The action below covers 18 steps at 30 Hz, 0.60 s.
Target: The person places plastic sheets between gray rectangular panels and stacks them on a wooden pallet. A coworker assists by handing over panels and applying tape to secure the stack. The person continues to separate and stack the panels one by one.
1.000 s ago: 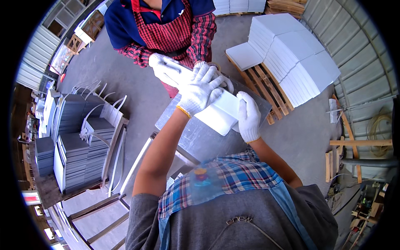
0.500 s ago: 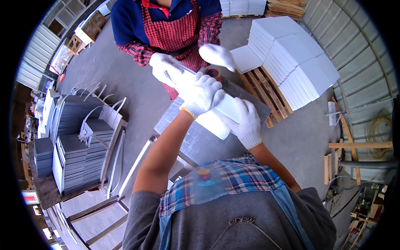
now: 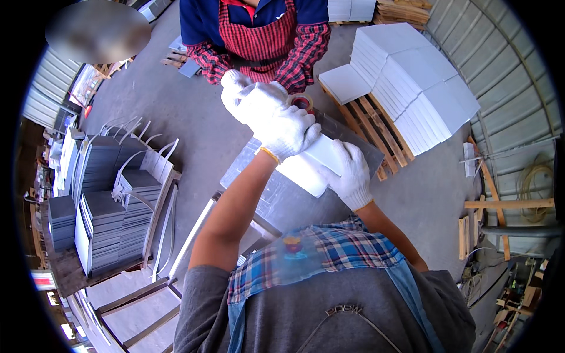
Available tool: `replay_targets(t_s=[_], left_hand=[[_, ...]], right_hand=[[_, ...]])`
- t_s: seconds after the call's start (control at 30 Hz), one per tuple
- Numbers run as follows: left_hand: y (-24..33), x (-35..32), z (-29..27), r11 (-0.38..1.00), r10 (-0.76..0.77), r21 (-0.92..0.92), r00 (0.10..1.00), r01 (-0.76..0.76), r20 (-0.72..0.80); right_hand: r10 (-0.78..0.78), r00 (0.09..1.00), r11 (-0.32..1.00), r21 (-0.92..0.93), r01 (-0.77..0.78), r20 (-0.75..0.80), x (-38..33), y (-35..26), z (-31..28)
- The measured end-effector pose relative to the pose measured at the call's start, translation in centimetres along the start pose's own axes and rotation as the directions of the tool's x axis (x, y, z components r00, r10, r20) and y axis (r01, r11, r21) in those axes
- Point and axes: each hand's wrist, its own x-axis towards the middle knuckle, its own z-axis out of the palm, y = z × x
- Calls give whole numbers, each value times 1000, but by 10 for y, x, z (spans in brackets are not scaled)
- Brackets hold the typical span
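Floor: grey concrete (image 3: 176, 117) runs under everything, from nine o'clock round to three.
White stack: a big pile of white slabs (image 3: 421, 82) sits on a wooden pallet (image 3: 376, 138) at about two o'clock, well apart from the hands.
Grey stacks: bundles of grey sheets (image 3: 106, 212), some strapped with white bands, fill the nine o'clock side.
Work table: a grey metal table top (image 3: 282, 200) lies at the middle, under the hands.
Co-worker: a person in a blue top, red checked sleeves and a red apron (image 3: 259, 35) stands at twelve o'clock, across the table; one white-gloved hand of theirs (image 3: 235, 88) reaches in, touching the far end of the block just behind the left hand.
White block: a long white block (image 3: 312, 167) is held above the table top at the centre, tilted, its near end toward six o'clock.
Left hand: the left hand (image 3: 282, 126), in a white knit glove, is curled over the top of the block toward eleven o'clock, grasping it.
Right hand: the right hand (image 3: 353, 173), also gloved, clasps the block's side at about three o'clock.
Tape roll: a small roll of tape (image 3: 302, 101) shows just beyond the left hand, at twelve o'clock.
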Motion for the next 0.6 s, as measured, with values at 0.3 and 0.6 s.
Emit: replay_targets(t_s=[0.3, 0.6], left_hand=[[-3, 11, 7, 995, -56, -87, 996, 50, -70], [11, 9, 0, 976, -176, -128, 984, 175, 2]], right_hand=[[59, 997, 993, 100, -55, -41, 3, 8, 6], [327, 945, 804, 533, -263, -27, -17, 5, 21]])
